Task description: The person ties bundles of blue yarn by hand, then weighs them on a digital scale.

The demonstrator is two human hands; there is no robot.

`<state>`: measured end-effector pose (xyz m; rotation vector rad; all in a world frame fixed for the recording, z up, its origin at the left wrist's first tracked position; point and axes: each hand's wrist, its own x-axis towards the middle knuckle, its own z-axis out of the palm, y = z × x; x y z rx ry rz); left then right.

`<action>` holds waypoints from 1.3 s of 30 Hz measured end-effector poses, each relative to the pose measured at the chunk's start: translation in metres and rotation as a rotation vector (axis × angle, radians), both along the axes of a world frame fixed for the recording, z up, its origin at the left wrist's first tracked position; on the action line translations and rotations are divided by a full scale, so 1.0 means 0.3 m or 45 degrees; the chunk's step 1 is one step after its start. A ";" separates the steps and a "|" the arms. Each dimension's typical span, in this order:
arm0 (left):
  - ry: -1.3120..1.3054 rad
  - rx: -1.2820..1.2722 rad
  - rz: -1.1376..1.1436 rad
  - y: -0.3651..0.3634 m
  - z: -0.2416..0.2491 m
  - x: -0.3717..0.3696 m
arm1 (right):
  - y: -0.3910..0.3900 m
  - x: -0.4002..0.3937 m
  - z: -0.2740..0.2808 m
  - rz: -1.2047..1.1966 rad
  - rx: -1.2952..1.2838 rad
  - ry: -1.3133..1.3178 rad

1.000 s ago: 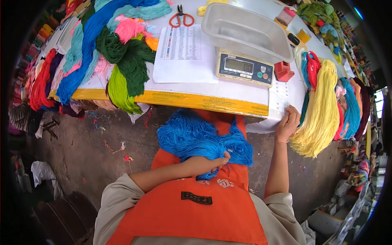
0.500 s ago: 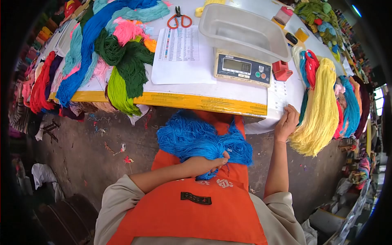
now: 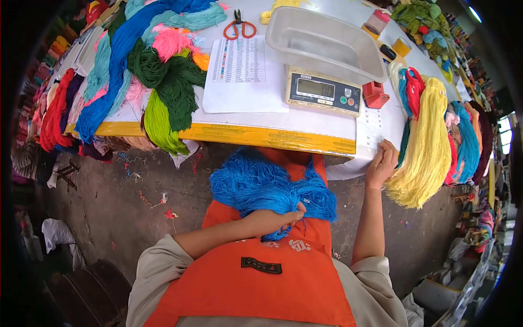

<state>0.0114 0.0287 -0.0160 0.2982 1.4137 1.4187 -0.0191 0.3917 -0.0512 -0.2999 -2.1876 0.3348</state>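
Note:
My left hand (image 3: 271, 220) is closed around a bundled skein of bright blue yarn (image 3: 250, 182) on my lap, over the orange apron (image 3: 250, 294). Yarn spreads out above the fist, and a short end pokes out below it. At the table's right front corner, my right hand (image 3: 382, 165) rests on a white sheet of small printed labels (image 3: 369, 128), fingers bent slightly and fingertips at the sheet. Close to its right hangs a pale yellow skein (image 3: 422, 147). A digital scale (image 3: 324, 91) carrying a clear plastic tub (image 3: 327, 46) stands ahead, beside a small red box-like device (image 3: 376, 95).
A printed chart (image 3: 239, 76) lies left of the scale, with red-handled snips (image 3: 239, 24) above it. Dark green skeins (image 3: 177, 90) and other coloured yarn hang over the table's yellow-taped edge (image 3: 229, 133). Thread scraps (image 3: 171, 213) litter the floor.

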 end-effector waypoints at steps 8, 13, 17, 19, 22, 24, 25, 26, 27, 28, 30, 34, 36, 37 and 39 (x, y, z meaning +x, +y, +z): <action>0.047 0.013 0.043 0.002 0.009 0.004 | -0.006 0.000 0.004 0.006 -0.011 0.006; 0.027 0.000 0.045 0.001 0.016 0.002 | -0.012 0.002 0.008 -0.004 -0.010 -0.007; 0.027 0.005 0.058 0.000 0.024 0.001 | -0.012 0.001 0.010 0.003 -0.015 -0.001; 0.021 0.003 0.041 -0.001 0.027 -0.001 | -0.011 0.000 0.008 0.005 -0.018 0.001; 0.024 -0.020 0.042 -0.002 0.032 -0.003 | -0.008 -0.001 0.003 0.007 -0.024 0.010; 0.008 -0.019 0.040 -0.002 0.020 -0.001 | -0.009 -0.002 0.004 0.017 -0.036 0.016; -0.008 -0.018 0.037 -0.002 0.015 0.000 | -0.009 -0.002 0.004 0.017 -0.036 0.016; -0.008 -0.018 0.037 -0.002 0.015 0.000 | -0.009 -0.002 0.004 0.018 -0.034 0.017; -0.006 -0.024 0.030 -0.002 0.014 -0.001 | -0.008 -0.001 0.002 0.019 -0.032 0.019; -0.005 -0.029 0.022 -0.003 0.013 -0.001 | -0.008 -0.001 0.002 0.020 -0.032 0.019; 0.003 -0.034 0.021 -0.004 0.007 0.001 | -0.009 -0.002 0.003 0.021 -0.034 0.019; 0.015 -0.023 0.036 -0.006 -0.009 0.006 | -0.010 -0.001 0.005 0.024 -0.026 0.019; -0.003 -0.015 0.044 -0.006 -0.018 0.008 | -0.011 -0.001 0.005 0.027 -0.020 0.024; -0.021 -0.008 0.051 -0.006 -0.022 0.009 | -0.011 -0.001 0.005 0.027 -0.020 0.023; -0.025 0.000 0.070 -0.007 -0.028 0.012 | -0.011 -0.002 0.005 0.021 -0.013 0.025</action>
